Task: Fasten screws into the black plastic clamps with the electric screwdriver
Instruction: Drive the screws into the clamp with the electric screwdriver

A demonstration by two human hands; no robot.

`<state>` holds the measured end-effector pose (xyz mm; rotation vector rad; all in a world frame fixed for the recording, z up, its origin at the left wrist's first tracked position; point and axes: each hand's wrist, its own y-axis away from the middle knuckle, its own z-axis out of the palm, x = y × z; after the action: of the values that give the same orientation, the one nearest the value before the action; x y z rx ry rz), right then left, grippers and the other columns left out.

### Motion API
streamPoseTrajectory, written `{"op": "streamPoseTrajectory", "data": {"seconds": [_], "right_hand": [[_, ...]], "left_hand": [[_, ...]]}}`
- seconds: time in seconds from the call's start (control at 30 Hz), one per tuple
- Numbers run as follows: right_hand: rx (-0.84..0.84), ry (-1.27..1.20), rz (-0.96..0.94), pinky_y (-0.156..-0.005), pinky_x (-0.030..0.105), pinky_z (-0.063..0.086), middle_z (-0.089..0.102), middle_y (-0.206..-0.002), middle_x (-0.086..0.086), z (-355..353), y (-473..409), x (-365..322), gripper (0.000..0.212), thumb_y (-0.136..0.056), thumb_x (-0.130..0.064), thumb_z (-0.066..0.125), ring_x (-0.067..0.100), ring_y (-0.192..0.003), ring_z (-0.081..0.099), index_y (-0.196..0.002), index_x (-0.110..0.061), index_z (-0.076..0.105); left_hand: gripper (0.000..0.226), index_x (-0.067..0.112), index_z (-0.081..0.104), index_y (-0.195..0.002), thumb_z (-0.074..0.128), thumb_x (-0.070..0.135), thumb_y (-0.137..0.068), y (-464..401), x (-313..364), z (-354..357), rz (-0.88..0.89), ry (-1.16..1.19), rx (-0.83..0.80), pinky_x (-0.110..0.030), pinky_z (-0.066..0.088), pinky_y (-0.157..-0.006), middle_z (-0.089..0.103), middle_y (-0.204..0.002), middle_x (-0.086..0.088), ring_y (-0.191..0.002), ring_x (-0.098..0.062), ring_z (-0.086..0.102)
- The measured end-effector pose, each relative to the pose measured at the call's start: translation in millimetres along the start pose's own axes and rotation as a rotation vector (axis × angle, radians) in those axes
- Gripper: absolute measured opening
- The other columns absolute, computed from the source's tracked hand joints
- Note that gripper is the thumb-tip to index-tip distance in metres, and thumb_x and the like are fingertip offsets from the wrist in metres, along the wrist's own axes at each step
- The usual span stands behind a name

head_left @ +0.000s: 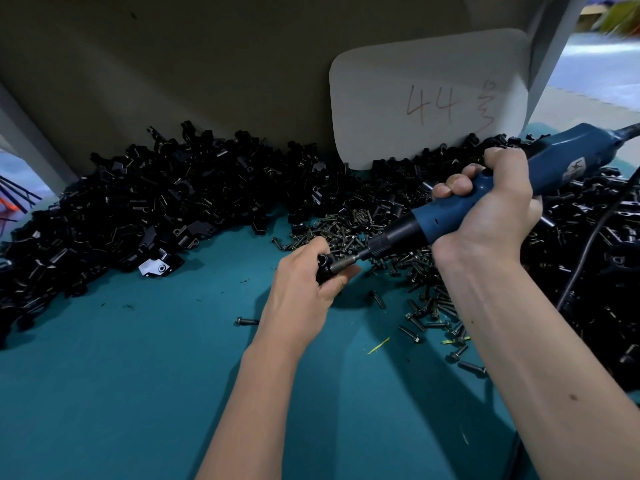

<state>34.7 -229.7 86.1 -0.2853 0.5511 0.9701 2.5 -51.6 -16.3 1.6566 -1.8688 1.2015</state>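
Left hand [304,278] holds clamp [325,266]; right hand [491,206] grips screwdriver [450,216].

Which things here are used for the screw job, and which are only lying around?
In use: electric screwdriver in right hand; black clamp in left hand; loose screws; clamp pile.

Lying about: white card marked "44"; yellow scrap; green mat.
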Motion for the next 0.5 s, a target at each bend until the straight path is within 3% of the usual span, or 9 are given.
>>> {"op": "streamPoseTrajectory", "data": {"seconds": [0.1, 0.27, 0.4, 0.5], "right_hand": [[-0.011, -0.007, 0.002, -0.048, 0.026, 0.04, 0.049, -0.059, 0.0, 0.0, 1.1, 0.0, 0.02, -0.091, 0.0, 0.059, 0.012, -0.044, 0.044, -0.084, -0.012, 0.043], [0.036, -0.003, -0.01, -0.05, 0.027, 0.041, 0.049, -0.059, -0.001, 0.1, 1.2, 1.2, 0.021, -0.089, 0.0, 0.06, 0.013, -0.045, 0.044, -0.088, -0.013, 0.042], [0.056, 0.002, -0.013, -0.051, 0.028, 0.041, 0.049, -0.059, -0.001, -0.1, 2.6, 3.3, 0.02, -0.089, 0.0, 0.059, 0.013, -0.045, 0.044, -0.087, -0.012, 0.043], [0.041, 0.001, -0.023, -0.05, 0.028, 0.041, 0.05, -0.057, -0.001, 1.8, 3.1, 3.6, 0.021, -0.089, 0.0, 0.059, 0.013, -0.045, 0.045, -0.084, -0.012, 0.043]], "left_hand": [[0.042, 0.03, 0.04, -0.077, 0.08, 0.029, -0.091, -0.1, -0.1, 0.8, 0.005, -0.016, 0.001, -0.02, 0.033, -0.048, 0.052, -0.078, 0.02, -0.062, -0.005, 0.041], [0.039, 0.024, 0.041, -0.081, 0.078, 0.029, -0.092, 1.9, 2.8, 0.5, 0.02, -0.015, 0.003, -0.02, 0.03, -0.046, 0.053, -0.082, 0.013, -0.061, -0.007, 0.038], [0.039, 0.021, 0.042, -0.082, 0.077, 0.036, -0.093, 3.1, 4.5, 0.7, 0.033, 0.002, 0.032, -0.038, 0.036, -0.05, 0.054, -0.08, 0.004, -0.067, -0.022, 0.044], [0.041, 0.022, 0.042, -0.081, 0.075, 0.044, -0.092, 4.0, 6.2, 0.4, 0.036, -0.006, 0.042, -0.036, 0.035, -0.051, 0.051, -0.078, 0.004, -0.065, -0.019, 0.042]]}}
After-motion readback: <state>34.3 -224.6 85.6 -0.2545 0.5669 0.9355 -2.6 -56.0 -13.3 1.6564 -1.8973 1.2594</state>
